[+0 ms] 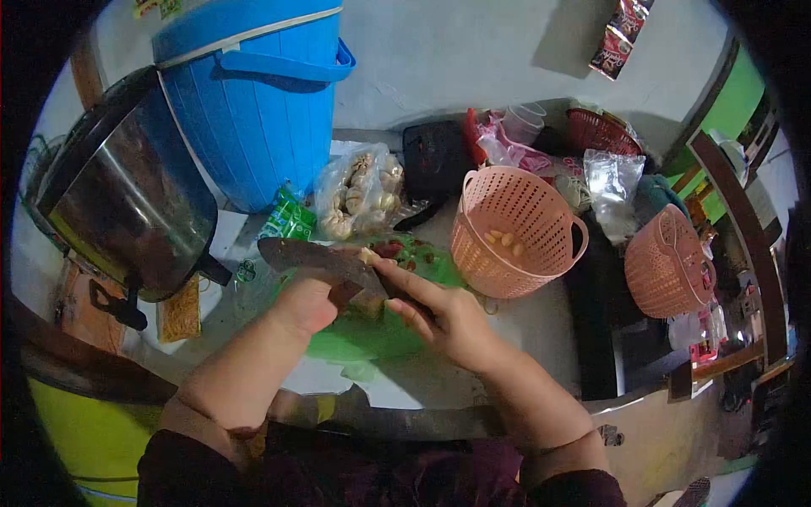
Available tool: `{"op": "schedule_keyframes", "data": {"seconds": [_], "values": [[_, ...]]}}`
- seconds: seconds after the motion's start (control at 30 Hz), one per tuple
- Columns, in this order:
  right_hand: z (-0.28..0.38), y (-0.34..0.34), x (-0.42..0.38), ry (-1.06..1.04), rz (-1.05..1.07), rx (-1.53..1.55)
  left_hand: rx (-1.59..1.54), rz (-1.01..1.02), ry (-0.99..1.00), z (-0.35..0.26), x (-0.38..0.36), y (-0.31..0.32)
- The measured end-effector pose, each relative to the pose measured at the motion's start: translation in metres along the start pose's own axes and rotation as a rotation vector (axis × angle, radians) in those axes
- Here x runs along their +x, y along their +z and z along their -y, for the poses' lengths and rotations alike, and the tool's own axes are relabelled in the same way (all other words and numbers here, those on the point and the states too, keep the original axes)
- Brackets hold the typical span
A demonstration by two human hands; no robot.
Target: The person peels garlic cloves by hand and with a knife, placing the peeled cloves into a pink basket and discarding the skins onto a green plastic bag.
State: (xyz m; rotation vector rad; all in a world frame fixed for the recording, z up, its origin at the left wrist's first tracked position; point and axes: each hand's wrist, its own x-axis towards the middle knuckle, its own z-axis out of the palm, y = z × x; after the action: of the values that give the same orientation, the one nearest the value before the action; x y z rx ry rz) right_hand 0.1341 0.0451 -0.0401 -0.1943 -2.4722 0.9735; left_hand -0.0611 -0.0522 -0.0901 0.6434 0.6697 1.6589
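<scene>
My right hand (448, 317) is closed around the handle of a broad, dark-bladed knife (296, 257). The blade points left and crosses in front of my left hand (311, 300). My left fingers are mostly behind the blade; they look curled around a small pale piece (367, 256), whose kind I cannot make out. Both hands are above a green cutting board (338, 342), where small reddish-brown bits lie at the far side. Just beyond is a clear plastic bag of garlic bulbs (363, 193). To the right, a pink perforated basket (494, 275) holds several peeled garlic cloves (505, 240).
A tall blue bucket (253, 127) and a large dark pot (135, 186) stand at the left. Near them lies a green packet (287, 215). Another pink basket (663, 270) and a clear plastic bag (612, 190) are at the right. Sachets (621, 38) hang on the wall.
</scene>
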Motion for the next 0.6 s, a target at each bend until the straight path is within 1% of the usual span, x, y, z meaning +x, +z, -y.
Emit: {"op": "schedule_keyframes", "data": {"seconds": [0.03,0.13,0.17,0.27,0.37,0.47,0.57,0.6], "values": [[-0.001,0.001,0.0,-0.036,-0.033,0.001,0.01,0.019,0.001,-0.001,0.0,0.004],[0.004,-0.002,0.0,0.052,0.017,0.021,0.086,-0.069,0.004,0.0,0.001,0.006],[0.003,-0.002,0.0,0.09,0.039,0.082,0.114,-0.1,0.006,0.0,0.0,0.008],[-0.002,-0.004,0.0,0.243,0.106,0.34,0.054,0.006,-0.003,-0.002,0.0,0.007],[-0.006,-0.005,0.001,0.303,0.149,0.603,0.031,-0.005,-0.011,-0.003,0.0,0.004],[-0.002,-0.008,0.002,0.371,0.177,0.758,0.062,0.006,0.015,-0.007,-0.003,0.006],[-0.007,-0.004,0.001,0.407,0.143,0.786,0.11,-0.049,0.015,-0.007,-0.002,0.002],[-0.007,-0.005,0.001,0.405,0.133,0.784,0.135,-0.038,0.018,-0.007,-0.001,0.002]]}}
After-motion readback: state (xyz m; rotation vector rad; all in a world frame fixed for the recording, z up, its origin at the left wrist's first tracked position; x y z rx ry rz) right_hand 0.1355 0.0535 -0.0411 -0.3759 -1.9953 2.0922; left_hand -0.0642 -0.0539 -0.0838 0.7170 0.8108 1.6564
